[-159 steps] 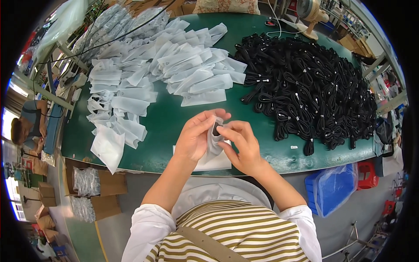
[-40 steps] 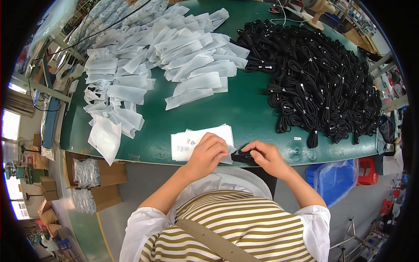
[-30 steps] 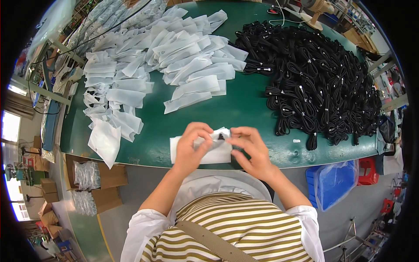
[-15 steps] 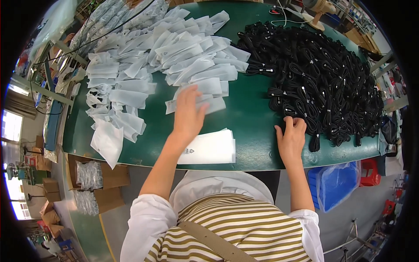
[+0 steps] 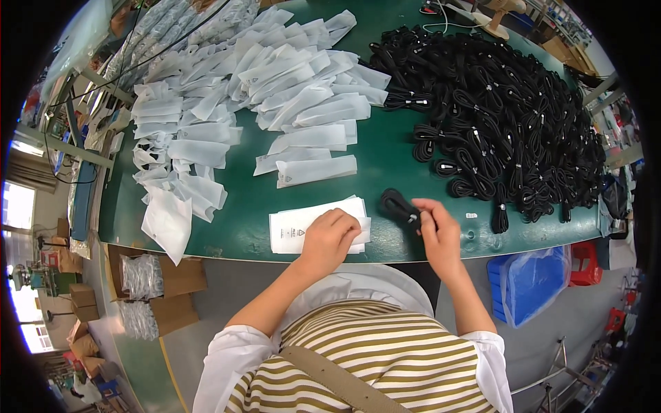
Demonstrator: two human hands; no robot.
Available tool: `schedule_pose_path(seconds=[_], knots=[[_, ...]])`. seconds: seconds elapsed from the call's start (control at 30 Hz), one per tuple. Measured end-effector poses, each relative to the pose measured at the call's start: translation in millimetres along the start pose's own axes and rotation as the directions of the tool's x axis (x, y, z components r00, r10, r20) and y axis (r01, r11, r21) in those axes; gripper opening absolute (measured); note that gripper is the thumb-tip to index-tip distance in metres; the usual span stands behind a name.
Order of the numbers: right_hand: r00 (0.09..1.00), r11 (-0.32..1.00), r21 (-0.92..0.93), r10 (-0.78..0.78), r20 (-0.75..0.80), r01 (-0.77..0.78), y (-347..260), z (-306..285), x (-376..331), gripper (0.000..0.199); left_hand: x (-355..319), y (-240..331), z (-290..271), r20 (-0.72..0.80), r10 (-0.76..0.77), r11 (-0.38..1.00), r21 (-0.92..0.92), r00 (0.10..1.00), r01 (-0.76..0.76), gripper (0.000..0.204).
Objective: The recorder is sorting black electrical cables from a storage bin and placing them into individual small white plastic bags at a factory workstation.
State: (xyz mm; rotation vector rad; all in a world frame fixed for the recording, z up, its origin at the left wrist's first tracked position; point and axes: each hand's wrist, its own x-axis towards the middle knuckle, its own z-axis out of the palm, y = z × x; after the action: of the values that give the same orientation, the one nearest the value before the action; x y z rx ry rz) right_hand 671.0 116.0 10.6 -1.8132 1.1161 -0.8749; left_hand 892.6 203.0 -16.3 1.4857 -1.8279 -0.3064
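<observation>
In front of me lies a stack of flat white bags (image 5: 284, 230) with small dark print. My left hand (image 5: 329, 239) rests over its right part, fingers curled and pressed together at the bag's end; the fingertips are partly hidden. Just right of the stack, my right hand (image 5: 439, 230) grips a coiled black cable (image 5: 398, 205) between thumb and fingers, holding it over the table. The coil points left, its far end close to the stack's right corner.
Filled translucent bags (image 5: 303, 89) spread over the left and middle of the green table (image 5: 241, 199). A large heap of coiled black cables (image 5: 509, 131) covers the right. A small white label (image 5: 471, 215) lies near my right hand. A blue bin (image 5: 527, 286) stands below the table edge.
My left hand has come back from a filled bag, now lying farther forward, to the white stack. My right hand has moved left from the heap with a coiled cable.
</observation>
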Motion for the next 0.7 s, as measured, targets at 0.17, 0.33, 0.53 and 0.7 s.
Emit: schedule_pose_path(seconds=[0.17,0.33,0.53,0.7], knots=[[0.944,0.940,-0.097,-0.322,0.076,0.328,-6,5,-15,0.025,-4,2,-4,0.049,-0.311,0.901,-0.302,0.949,0.310,0.007],[0.772,0.718,-0.285,-0.572,0.276,0.635,-4,3,-18,0.030,-5,-1,-5,0.051,-0.331,0.869,-0.373,0.942,0.325,0.007],[0.909,0.964,-0.059,-0.222,0.351,0.258,-10,0,-9,0.021,-4,2,-10,-0.007,-0.092,0.931,-0.355,0.996,0.084,0.008],[0.793,0.860,0.100,0.409,0.452,-0.500,-13,10,-8,0.010,1,11,-18,-0.035,0.142,0.966,-0.212,0.989,-0.147,0.012]])
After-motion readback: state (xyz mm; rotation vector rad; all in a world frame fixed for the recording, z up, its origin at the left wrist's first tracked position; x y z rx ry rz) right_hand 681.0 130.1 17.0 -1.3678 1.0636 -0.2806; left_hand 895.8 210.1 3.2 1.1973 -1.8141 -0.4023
